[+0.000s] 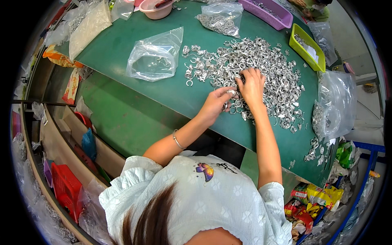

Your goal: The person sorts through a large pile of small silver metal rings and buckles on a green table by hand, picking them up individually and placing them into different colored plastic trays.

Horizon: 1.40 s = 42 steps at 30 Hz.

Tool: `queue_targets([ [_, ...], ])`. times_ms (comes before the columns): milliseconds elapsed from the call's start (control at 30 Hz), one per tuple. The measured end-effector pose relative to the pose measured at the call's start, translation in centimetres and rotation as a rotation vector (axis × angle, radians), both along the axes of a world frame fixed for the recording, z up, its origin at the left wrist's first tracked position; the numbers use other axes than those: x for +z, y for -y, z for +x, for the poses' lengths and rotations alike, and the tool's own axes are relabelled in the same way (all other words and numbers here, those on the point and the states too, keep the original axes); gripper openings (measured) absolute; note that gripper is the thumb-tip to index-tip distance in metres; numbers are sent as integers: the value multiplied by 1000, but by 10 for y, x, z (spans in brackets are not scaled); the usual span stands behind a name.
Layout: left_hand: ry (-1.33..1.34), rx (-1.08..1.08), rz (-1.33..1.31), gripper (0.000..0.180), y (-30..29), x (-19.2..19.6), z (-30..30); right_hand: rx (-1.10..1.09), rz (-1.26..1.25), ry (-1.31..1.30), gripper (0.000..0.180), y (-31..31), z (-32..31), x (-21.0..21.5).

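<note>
A heap of silver metal rings (pixel 281 90), many with open bands, spreads over the green table (pixel 110 53). At the heap's near edge, my left hand (pixel 214 105) is closed, pinching a ring (pixel 231 92) between thumb and forefinger. More silver metal shows under its curled fingers. My right hand (pixel 252 87) reaches into the middle of the heap, fingers bent down and closed among the rings. What its fingertips grip is hidden by the hand and the pieces around it. Left of the heap lies a clear plastic bag (pixel 153 57), its mouth spread wide.
Along the far side are a pink bowl (pixel 157 11), a bag of rings (pixel 222 20) and a purple basket (pixel 267 14). A yellow-green basket (pixel 300 47) and a large clear bag (pixel 337 104) line the right. Another person (pixel 316 10) sits beyond. A red basket (pixel 67 190) stands lower left.
</note>
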<state>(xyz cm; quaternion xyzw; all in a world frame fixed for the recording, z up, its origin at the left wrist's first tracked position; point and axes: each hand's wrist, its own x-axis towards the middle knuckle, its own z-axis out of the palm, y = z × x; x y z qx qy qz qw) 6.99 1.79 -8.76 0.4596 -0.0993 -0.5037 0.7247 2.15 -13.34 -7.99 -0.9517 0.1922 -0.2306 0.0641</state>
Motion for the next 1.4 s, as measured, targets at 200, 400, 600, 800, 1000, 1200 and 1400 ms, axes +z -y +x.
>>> queue_targets([
  [200,-7,29,-6,28,-5,-4,2,33,80,143,15,12,-3,1],
  [400,16,-3,-10,28,-5,0,-3,28,-5,33,11,8,-1,0],
  [600,-18,49,-27,27,-3,-6,-3,-88,395,209,11,24,-11,-6],
  [800,14,0,52,29,-4,2,-4,-108,-13,45,17,11,-6,-5],
  [1000,7,31,-21,28,-5,-15,-3,-110,-89,-42,18,-7,-2,5],
  [1200,17,36,-37,28,-9,-8,-1,-157,482,252,21,15,-15,20],
  [1400,22,40,-11,29,-9,-4,-4,-108,363,292,23,43,-38,34],
])
